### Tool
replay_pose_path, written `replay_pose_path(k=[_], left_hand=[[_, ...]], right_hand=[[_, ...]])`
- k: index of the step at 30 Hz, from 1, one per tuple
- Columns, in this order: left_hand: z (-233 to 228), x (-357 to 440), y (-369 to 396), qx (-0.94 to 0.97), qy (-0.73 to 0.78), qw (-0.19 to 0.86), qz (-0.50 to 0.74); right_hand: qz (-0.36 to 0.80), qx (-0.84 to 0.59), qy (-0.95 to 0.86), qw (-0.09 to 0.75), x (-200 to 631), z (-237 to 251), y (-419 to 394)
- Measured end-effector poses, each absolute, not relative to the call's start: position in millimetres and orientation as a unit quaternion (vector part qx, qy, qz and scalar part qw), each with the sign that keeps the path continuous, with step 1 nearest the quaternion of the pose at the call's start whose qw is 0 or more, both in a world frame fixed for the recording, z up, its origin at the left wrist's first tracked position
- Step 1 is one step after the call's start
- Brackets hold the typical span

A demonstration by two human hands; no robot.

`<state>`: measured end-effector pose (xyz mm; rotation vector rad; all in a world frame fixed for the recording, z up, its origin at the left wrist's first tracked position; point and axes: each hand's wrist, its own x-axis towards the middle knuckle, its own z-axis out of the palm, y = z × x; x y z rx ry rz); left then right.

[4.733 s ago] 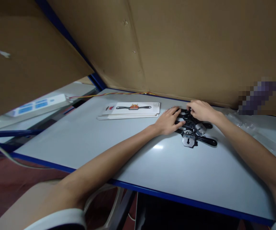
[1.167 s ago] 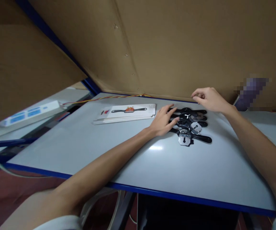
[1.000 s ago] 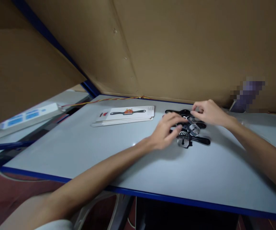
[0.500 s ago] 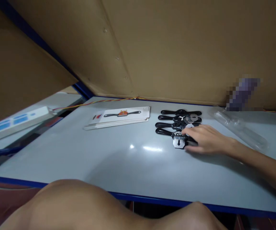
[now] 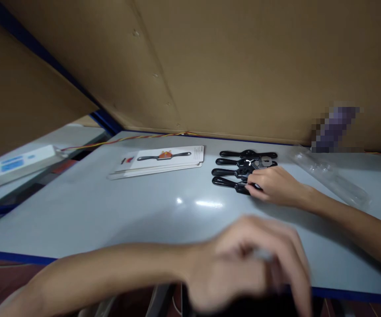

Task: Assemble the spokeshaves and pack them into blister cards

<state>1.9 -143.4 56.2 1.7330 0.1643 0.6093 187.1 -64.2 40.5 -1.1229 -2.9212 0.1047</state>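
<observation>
The right hand (image 5: 274,187) rests on the nearest of the black-handled tools (image 5: 239,169), which lie in a row side by side on the counter (image 5: 111,211), just right of the stack of printed cards (image 5: 159,160). Its fingers curl over the tool's right end, though whether the grip is closed round the handle or merely pressing on it cannot be told. The left hand (image 5: 253,264) hangs close to the camera at the counter's near edge, blurred; its grip appears loosely curled and holding nothing, subject to poor view. A clear plastic sleeve (image 5: 332,178) lies further right. In my judgement, a sound pick takes only the front tool, lifted straight up by its handle, so the neighbouring three stay aligned.
</observation>
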Motion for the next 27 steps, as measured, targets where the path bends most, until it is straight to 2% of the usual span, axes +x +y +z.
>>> replay_pose_path(k=[2,4,7,12,16,20,23,27], left_hand=[[46.1,-3.7,-105.6,0.782,0.153,0.443,0.411],[29.0,-17.2,-68.9,0.802,0.208,0.275,0.487],[2.2,-41.7,-35.4,0.845,0.294,0.134,0.426],[-18.3,-53.4,-34.6,0.931,0.260,0.004,0.257],[-21.9,-44.8,-38.4,0.937,0.258,-0.059,0.227],[-22.6,-42.6,-36.4,0.943,0.266,-0.058,0.190],[-20.6,-43.3,-36.6,0.951,0.264,-0.051,0.150],[-16.4,-44.2,-38.3,0.954,0.264,-0.034,0.136]], right_hand=[[0.057,-0.396,-0.916,0.021,191.5,40.1,-56.7],[0.070,-0.414,-0.907,0.029,195.8,37.6,-51.2],[0.083,-0.412,-0.907,0.026,201.6,33.7,-49.1],[0.094,-0.413,-0.906,0.024,206.0,32.9,-53.7],[0.071,-0.412,-0.908,0.013,212.9,42.3,-48.7],[0.062,-0.450,-0.891,-0.016,230.1,60.9,-39.9],[0.108,-0.433,-0.893,-0.057,238.5,68.1,-37.6],[0.196,-0.368,-0.907,-0.063,237.0,59.8,-36.6]])
